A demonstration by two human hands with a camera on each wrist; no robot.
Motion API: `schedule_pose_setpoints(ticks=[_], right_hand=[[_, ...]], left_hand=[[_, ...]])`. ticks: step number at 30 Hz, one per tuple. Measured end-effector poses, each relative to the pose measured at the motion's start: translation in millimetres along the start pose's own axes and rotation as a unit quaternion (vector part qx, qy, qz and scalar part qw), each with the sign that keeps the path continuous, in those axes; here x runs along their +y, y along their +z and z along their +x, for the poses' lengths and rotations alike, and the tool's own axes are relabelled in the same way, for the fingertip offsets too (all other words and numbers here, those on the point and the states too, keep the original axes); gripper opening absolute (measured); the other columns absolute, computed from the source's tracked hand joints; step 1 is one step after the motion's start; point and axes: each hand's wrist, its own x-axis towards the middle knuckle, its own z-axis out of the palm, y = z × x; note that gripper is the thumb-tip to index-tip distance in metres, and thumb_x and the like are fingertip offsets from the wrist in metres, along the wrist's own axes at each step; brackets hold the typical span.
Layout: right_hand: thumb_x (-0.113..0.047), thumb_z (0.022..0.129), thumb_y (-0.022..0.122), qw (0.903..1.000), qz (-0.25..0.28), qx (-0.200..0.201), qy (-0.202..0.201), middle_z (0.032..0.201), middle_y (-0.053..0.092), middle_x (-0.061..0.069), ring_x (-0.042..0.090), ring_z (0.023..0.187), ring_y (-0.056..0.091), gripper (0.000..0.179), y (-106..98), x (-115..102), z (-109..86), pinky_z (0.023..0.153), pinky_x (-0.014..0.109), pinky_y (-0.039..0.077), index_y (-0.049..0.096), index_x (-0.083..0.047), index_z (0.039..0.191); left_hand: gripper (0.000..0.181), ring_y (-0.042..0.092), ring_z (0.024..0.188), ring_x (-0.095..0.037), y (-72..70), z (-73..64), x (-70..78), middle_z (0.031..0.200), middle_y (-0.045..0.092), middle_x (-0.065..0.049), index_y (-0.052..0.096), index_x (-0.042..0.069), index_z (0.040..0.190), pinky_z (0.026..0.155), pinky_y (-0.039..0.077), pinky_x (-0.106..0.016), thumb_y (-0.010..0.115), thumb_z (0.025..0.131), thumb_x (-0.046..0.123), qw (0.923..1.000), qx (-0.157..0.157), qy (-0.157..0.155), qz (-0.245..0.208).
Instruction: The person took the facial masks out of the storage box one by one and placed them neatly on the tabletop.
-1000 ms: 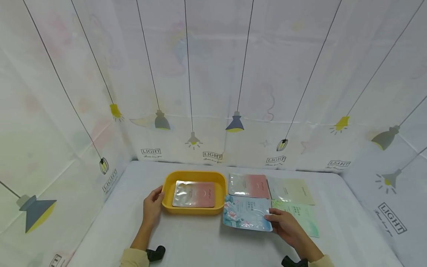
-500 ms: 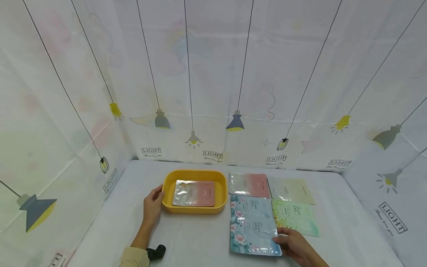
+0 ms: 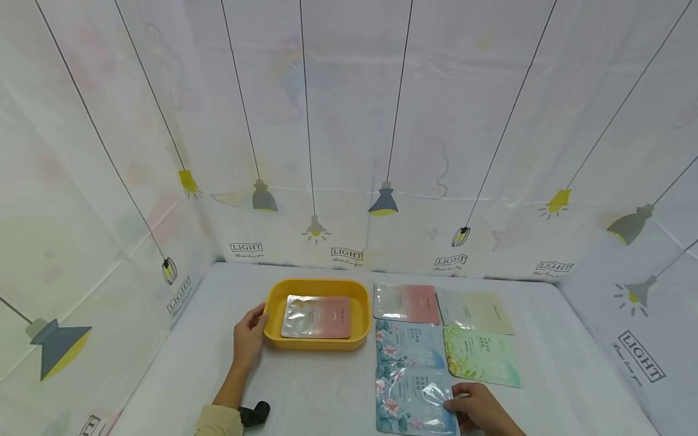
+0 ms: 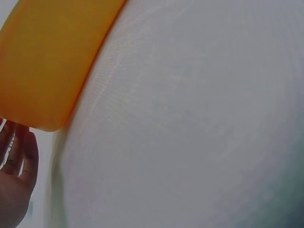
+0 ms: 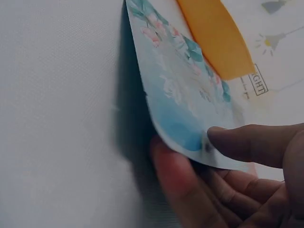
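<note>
A blue floral sheet-mask packet (image 3: 414, 402) is pinched at its right edge by my right hand (image 3: 480, 409), thumb on top and fingers beneath. In the right wrist view, a corner of this packet (image 5: 175, 114) is raised off the white surface. Its far edge overlaps a second blue floral packet (image 3: 410, 344) lying flat behind it. My left hand (image 3: 248, 340) holds the left end of a yellow tray (image 3: 315, 344), thumb at the rim. Inside the tray lies a pink-and-silver packet (image 3: 316, 317). The left wrist view shows the left fingers (image 4: 29, 154) by the tray's underside.
Right of the tray, another pink-and-silver packet (image 3: 406, 303) lies beside a pale yellow one (image 3: 477, 312). A green packet (image 3: 482, 357) lies in front of the pale yellow one. All rest on a white-covered table (image 3: 311, 393), with a lamp-printed curtain (image 3: 349, 121) behind.
My right hand has drawn the blue packet toward the table's front, uncovering the second blue packet and more of the green one. The left hand and tray have stayed put.
</note>
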Motion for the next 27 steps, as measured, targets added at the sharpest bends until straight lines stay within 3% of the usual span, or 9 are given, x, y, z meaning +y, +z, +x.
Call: schedule_pose_setpoints(ticks=[5, 9, 12, 17, 22, 27], right_hand=[[-0.012, 0.082, 0.07, 0.9936, -0.105, 0.038, -0.017, 0.061, 0.065, 0.004, 0.013, 0.052, 0.064, 0.016, 2, -4, -6.5, 0.052, 0.028, 0.054, 0.068, 0.003, 0.084], [-0.012, 0.083, 0.069, 0.9842, -0.164, 0.066, 0.005, 0.062, 0.066, 0.007, 0.016, 0.053, 0.064, 0.015, 1, -11, -7.7, 0.053, 0.029, 0.055, 0.07, 0.002, 0.082], [-0.012, 0.085, 0.067, 0.9808, -0.179, 0.073, 0.023, 0.065, 0.066, 0.008, 0.016, 0.056, 0.063, 0.015, -3, -18, -5.9, 0.056, 0.029, 0.055, 0.071, 0.002, 0.084], [-0.014, 0.089, 0.063, 0.9848, -0.15, 0.085, 0.024, 0.069, 0.067, 0.009, 0.018, 0.06, 0.064, 0.019, -14, -30, -2.1, 0.058, 0.032, 0.057, 0.07, 0.004, 0.09], [-0.019, 0.092, 0.06, 0.9914, -0.085, 0.1, -0.008, 0.074, 0.069, 0.012, 0.021, 0.063, 0.066, 0.029, -25, -48, -1.5, 0.062, 0.035, 0.059, 0.068, 0.008, 0.099], [-0.024, 0.095, 0.059, 0.9956, -0.035, 0.059, -0.064, 0.085, 0.072, 0.014, 0.023, 0.074, 0.07, 0.04, -37, -68, 0.7, 0.07, 0.036, 0.06, 0.063, 0.013, 0.109]], left_hand=[[0.037, 0.056, 0.113, -0.021, 0.6, -0.6, -1.3, 0.136, 0.059, -0.011, 0.055, 0.008, 0.135, 0.078, 0.042, -0.002, 0.051, 0.101, 0.023, 1.0, -0.001, -0.004, -0.002], [0.037, 0.056, 0.112, -0.021, 1.1, -0.4, -2.1, 0.136, 0.059, -0.011, 0.056, 0.009, 0.134, 0.078, 0.042, -0.001, 0.051, 0.101, 0.023, 1.0, 0.001, 0.0, 0.0], [0.037, 0.056, 0.113, -0.022, 0.8, -0.5, -2.8, 0.135, 0.06, -0.012, 0.057, 0.008, 0.134, 0.078, 0.041, -0.001, 0.052, 0.101, 0.023, 1.0, 0.007, 0.006, 0.002], [0.036, 0.056, 0.113, -0.021, -0.6, -0.6, -3.9, 0.135, 0.06, -0.011, 0.057, 0.008, 0.134, 0.078, 0.041, 0.0, 0.052, 0.101, 0.022, 0.9999, 0.01, 0.005, 0.001], [0.037, 0.056, 0.114, -0.021, 0.3, -0.1, -3.1, 0.136, 0.059, -0.012, 0.056, 0.007, 0.134, 0.079, 0.042, -0.001, 0.052, 0.101, 0.022, 0.9999, 0.005, 0.007, -0.005], [0.037, 0.056, 0.113, -0.021, 1.4, -0.1, -1.2, 0.135, 0.06, -0.012, 0.056, 0.008, 0.135, 0.078, 0.042, -0.001, 0.052, 0.101, 0.022, 0.9999, 0.008, 0.008, -0.006]])
